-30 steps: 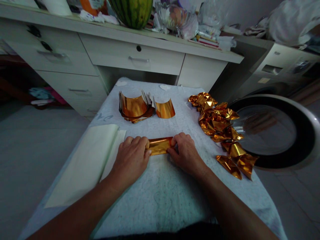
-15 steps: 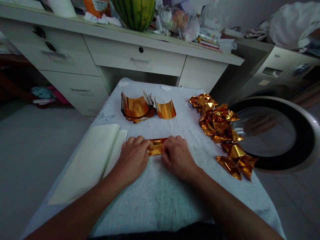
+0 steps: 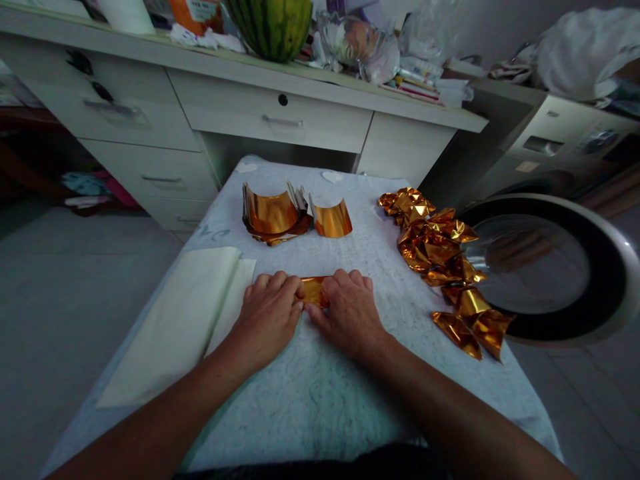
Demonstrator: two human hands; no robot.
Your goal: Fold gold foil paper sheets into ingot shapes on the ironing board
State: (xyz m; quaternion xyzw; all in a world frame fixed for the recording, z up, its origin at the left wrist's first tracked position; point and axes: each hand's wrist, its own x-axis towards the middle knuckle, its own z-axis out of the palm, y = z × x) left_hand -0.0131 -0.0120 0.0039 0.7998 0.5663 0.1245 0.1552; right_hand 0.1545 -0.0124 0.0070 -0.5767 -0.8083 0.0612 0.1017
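Note:
A folded strip of shiny gold foil paper (image 3: 314, 291) lies flat on the cloth-covered table (image 3: 310, 413), its ends under my fingers. My left hand (image 3: 270, 307) grips its left end between thumb and curled fingers. On the right end, my right hand (image 3: 353, 307) presses with closed fingers, the thumb along the near edge. Beyond the hands rest a stack of curled gold foil sheets (image 3: 273, 213) and a smaller curled sheet (image 3: 333, 219). To the right lies a row of folded, crumpled gold foil pieces (image 3: 433, 243).
Left of my hands lies a stack of pale paper sheets (image 3: 170, 327). A white drawer cabinet (image 3: 310, 133) stands behind the table, with a watermelon (image 3: 270, 27) and a glass bowl (image 3: 345, 40) on top. An open washing machine door (image 3: 605, 267) hangs close to the table's right edge.
My right thumb has slid left along the near edge of the foil strip, toward my left thumb. Less of the strip shows between my hands. The left hand has hardly moved.

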